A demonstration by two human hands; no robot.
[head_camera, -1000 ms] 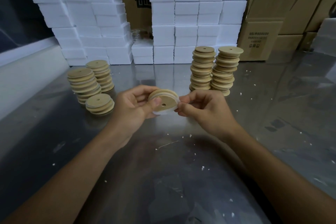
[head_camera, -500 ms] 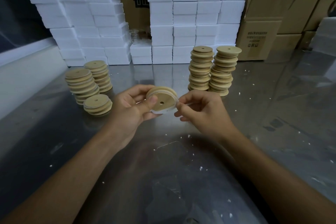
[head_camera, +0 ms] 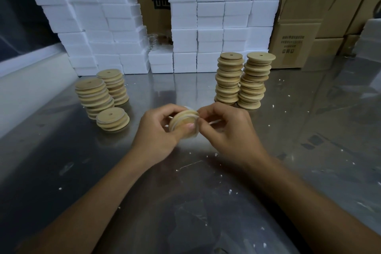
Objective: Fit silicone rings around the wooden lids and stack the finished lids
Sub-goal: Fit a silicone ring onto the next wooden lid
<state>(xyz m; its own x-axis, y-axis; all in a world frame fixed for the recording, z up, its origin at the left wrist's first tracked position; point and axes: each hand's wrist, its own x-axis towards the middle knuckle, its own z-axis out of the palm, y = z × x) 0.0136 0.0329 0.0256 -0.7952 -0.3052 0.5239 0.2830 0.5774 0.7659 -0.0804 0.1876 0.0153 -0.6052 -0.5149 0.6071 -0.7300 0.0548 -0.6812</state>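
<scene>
Far left of the hands, three stacks of lids stand on the counter; pale rims show on them, so these look like the finished ones, with the lowest stack nearest the left hand.

The left hand grips a wooden lid held up above the counter, thumb pressed across its face and fingers curled behind. A silicone ring lies part way round the lid's rim. The right hand pinches the ring at the lid's right edge, with a loose loop of it trailing under the fingers.

To finish well, the left hand should probably turn the lid a little at a time while the right thumb walks the ring into the groove, keeping it flat and untwisted; letting go early may let it spring off.

Right of the hands and farther back, two tall stacks lean slightly, likely lids awaiting rings. Bare counter lies between the hands and the low left stack, so the carry there looks unobstructed. White foam blocks wall the far edge.
</scene>
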